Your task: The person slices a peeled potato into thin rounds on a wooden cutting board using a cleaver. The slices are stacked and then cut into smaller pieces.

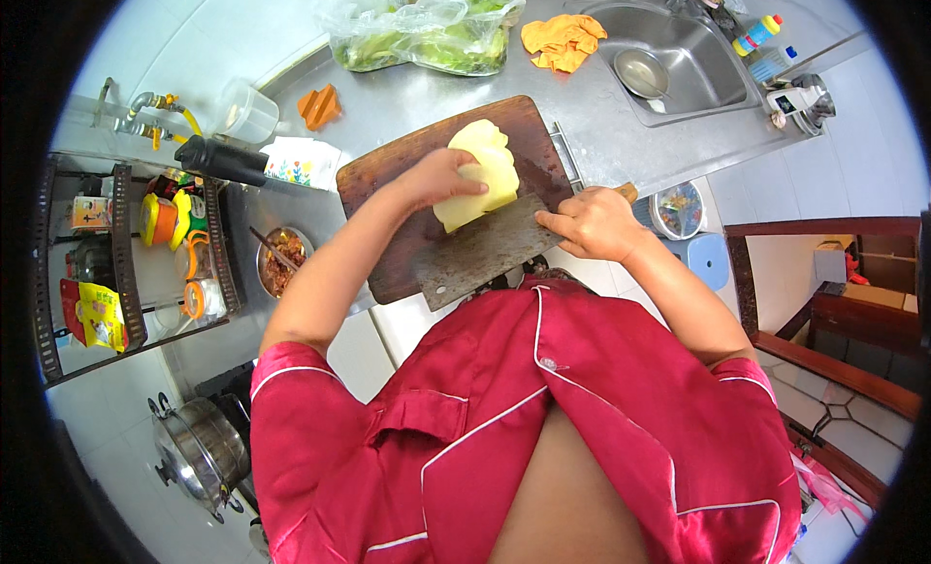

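Note:
A wooden cutting board (407,171) lies aslant on the steel counter. On it is a pale yellow block of food (489,157) with a lobed far edge, perhaps a peeled vegetable. My left hand (452,177) grips this block from the left, with thumb and fingers on its top. In my right hand (598,223) is a broad cleaver (484,251), held by its wooden handle with the index finger along the blade. The stained blade lies along the block's near side and reaches past the board's near edge. Whether its edge touches the food is hard to tell.
Bagged green vegetables (429,33) stand behind the board. An orange cloth (564,42) lies by the sink (698,62), which holds a metal ladle or bowl (641,73). A bowl of chopped food (282,262) sits left, near a rack (124,258). Right are a bin (678,210) and a blue stool (705,261).

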A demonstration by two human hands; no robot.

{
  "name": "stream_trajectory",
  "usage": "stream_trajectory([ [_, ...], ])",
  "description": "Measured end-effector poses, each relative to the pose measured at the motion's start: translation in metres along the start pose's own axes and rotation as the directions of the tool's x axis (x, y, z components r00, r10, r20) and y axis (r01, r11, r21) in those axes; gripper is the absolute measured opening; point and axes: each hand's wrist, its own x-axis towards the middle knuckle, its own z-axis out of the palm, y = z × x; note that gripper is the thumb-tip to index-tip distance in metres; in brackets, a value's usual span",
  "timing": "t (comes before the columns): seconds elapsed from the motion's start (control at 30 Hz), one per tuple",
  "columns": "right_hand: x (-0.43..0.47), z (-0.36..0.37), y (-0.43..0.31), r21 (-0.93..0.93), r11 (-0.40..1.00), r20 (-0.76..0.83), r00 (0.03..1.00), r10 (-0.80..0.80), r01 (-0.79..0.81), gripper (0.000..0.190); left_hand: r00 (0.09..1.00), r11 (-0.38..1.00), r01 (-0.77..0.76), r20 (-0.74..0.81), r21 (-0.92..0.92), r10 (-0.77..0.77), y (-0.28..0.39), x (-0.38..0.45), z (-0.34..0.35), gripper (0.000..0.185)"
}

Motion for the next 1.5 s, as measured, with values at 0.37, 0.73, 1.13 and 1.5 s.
stream_trajectory([
  [0.37,-0.097,0.036,-0.009,0.710,0.408,0.048,0.617,0.785,-0.574,0.005,0.920,0.630,-0.389,0.245,0.673,0.306,-0.009,0.045,-0.007,0.033],
  [0.73,-0.070,0.031,-0.009,0.709,-0.410,0.634,0.264,0.727,-0.573,0.014,0.834,0.268,-0.449,0.293,0.852,0.467,-0.012,0.054,0.012,0.120],
  [1.13,-0.043,0.044,-0.011,0.684,-0.407,0.671,0.303,0.677,-0.605,0.015,0.942,0.520,-0.254,0.085,0.815,0.326,-0.023,0.054,0.005,0.080],
  [1.5,-0.036,0.051,-0.010,0.701,-0.393,0.654,0.317,0.687,-0.595,0.012,0.972,0.676,-0.164,0.001,0.719,0.235,-0.029,0.068,-0.012,0.128],
])
